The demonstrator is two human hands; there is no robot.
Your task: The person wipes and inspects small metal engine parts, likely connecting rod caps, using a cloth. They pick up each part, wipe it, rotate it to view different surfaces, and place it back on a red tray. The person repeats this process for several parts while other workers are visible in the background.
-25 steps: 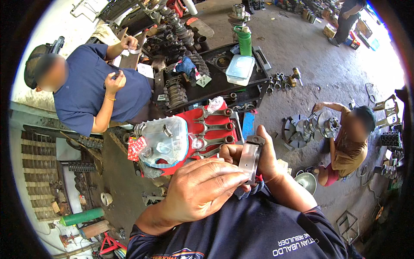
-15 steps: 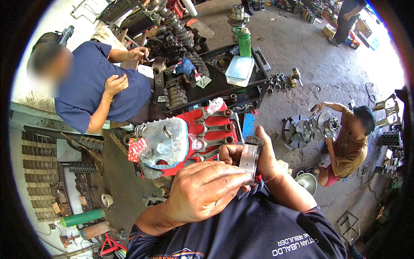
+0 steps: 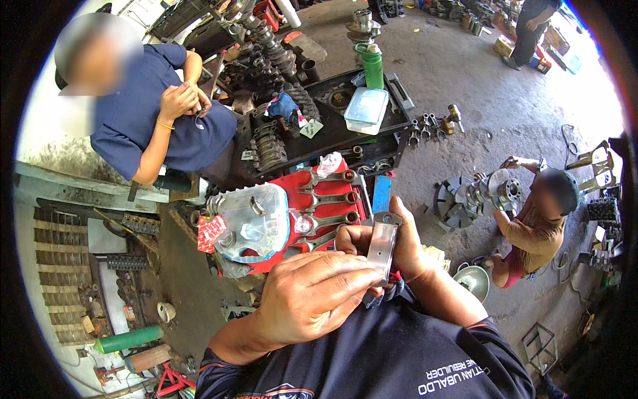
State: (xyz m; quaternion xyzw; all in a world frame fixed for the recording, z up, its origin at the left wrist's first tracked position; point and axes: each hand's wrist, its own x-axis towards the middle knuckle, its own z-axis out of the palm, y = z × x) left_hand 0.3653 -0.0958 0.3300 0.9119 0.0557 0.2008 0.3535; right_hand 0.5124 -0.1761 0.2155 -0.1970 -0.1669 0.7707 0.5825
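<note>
Close in front of my chest, both hands are closed round a connecting rod cap point(image 3: 386, 218) with a shiny curved bearing shell point(image 3: 381, 247) seated in it. The shell has a small hole in its face. My left hand point(image 3: 319, 292) presses its fingertips on the shell's lower end. My right hand point(image 3: 412, 249) grips the cap from the other side, its thumb pointing up along the edge. Just beyond them, several connecting rods point(image 3: 329, 198) lie in a row on a red surface point(image 3: 300, 178). A clear plastic container point(image 3: 256, 229) with a bearing shell on it stands beside the rods.
A black bench point(image 3: 319, 149) holds a green bottle point(image 3: 373, 66) and a lidded tub point(image 3: 367, 110). At left a person in a dark blue shirt point(image 3: 156, 110) brings both hands together. On the right, another person point(image 3: 531, 233) crouches by a crankshaft point(image 3: 488, 193).
My hands stay in place, with the cap and shell turned slightly. The person at left has brought their hands together and leaned nearer; the crouching person's arm has shifted.
</note>
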